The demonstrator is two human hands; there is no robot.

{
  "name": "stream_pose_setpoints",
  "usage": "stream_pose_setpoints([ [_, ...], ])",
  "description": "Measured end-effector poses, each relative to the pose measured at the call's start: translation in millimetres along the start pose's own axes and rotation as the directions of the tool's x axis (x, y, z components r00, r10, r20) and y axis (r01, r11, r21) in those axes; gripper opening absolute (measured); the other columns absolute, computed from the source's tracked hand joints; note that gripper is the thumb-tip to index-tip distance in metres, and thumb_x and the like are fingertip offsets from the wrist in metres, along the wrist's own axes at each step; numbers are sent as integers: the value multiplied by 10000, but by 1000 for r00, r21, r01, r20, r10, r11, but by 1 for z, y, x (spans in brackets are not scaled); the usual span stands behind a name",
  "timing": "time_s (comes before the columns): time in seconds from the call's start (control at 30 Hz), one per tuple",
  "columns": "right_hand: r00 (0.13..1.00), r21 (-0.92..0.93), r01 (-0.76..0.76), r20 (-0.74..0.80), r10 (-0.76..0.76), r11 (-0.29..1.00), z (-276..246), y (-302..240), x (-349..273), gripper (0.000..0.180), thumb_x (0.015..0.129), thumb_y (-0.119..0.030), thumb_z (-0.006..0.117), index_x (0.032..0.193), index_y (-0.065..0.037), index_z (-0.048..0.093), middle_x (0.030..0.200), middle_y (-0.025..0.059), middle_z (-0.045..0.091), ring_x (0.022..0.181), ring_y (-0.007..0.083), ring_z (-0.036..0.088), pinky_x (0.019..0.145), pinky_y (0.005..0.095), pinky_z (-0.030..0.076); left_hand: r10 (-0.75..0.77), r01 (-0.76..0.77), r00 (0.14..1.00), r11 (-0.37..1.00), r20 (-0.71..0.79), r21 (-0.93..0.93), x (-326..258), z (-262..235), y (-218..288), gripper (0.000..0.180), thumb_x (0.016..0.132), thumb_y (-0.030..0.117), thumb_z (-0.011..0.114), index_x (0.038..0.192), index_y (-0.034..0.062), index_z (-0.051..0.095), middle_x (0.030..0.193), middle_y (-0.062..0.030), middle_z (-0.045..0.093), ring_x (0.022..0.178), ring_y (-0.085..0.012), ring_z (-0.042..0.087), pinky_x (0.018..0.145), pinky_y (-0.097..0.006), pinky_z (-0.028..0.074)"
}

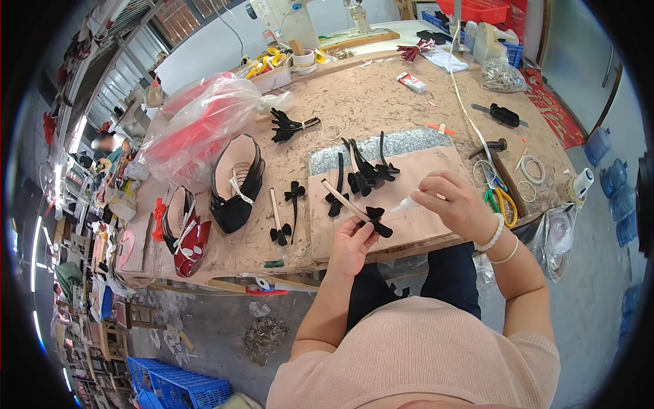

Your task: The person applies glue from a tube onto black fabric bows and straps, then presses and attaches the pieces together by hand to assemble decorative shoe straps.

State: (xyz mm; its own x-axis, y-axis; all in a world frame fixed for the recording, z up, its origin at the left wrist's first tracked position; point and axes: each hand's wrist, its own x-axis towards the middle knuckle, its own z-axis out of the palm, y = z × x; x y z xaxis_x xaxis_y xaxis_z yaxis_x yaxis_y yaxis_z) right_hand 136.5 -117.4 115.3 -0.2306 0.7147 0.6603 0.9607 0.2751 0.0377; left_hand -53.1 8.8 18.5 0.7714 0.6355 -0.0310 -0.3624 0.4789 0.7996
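Between its thumb and fingers, my left hand point(349, 247) grips a narrow strap with a black bow point(376, 222) at one end. The strap's pale underside faces up and slants away to the left. My right hand point(451, 201) is closed round a small white squeeze bottle point(408, 204), whose thin nozzle points left, close to the bow. Beneath both hands is a beige sheet point(415, 235), partly over a grey speckled slab point(415, 142). Several similar bow straps point(361, 178) lie on its far part; more bow straps point(280, 233) rest left of the sheet.
Left on the worktable point(381, 95) are a stack of black shoe uppers point(236, 198), glossy red uppers point(193, 249) and a clear plastic bag point(204, 126). A tied black strap bundle point(293, 126) lies farther back. At right are a hammer point(488, 147), yellow-handled scissors point(505, 204) and a white spool point(582, 183).
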Motion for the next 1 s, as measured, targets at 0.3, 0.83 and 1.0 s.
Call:
stream_pose_setpoints([
  [0.3, 1000, -12, -18, 12, 18, 1000, 0, 1, -1, 267, 650, -43, 554, 915, -66, 569, 886, 48, 507, 857, 202, 527, 721, 289, 464, -5, 4, 1000, 1000, -27, -21, 2, 2, -1, 190, 857, 53, 507, 1040, 21, 547, 966, -48, 593, 813, -80, 568, 688, -186, 478],
  [0.83, 997, 25, 61, 37, -62, 998, -5, 10, 20, 231, 656, -79, 555, 885, -75, 584, 892, 24, 518, 876, 186, 520, 756, 290, 442, 6, -7, 1000, 998, -13, -64, 3, 1, -4, 132, 849, 35, 513, 974, 26, 554, 976, -74, 594, 799, -93, 578, 679, -195, 494],
  [1.0, 974, -33, 218, 75, -215, 975, -16, 15, 40, 165, 667, -123, 552, 825, -116, 598, 869, -18, 506, 882, 151, 516, 774, 287, 424, 26, -29, 999, 992, -19, -125, 4, 6, -2, 86, 847, 27, 511, 923, 32, 552, 980, -86, 595, 788, -96, 585, 669, -192, 508],
])
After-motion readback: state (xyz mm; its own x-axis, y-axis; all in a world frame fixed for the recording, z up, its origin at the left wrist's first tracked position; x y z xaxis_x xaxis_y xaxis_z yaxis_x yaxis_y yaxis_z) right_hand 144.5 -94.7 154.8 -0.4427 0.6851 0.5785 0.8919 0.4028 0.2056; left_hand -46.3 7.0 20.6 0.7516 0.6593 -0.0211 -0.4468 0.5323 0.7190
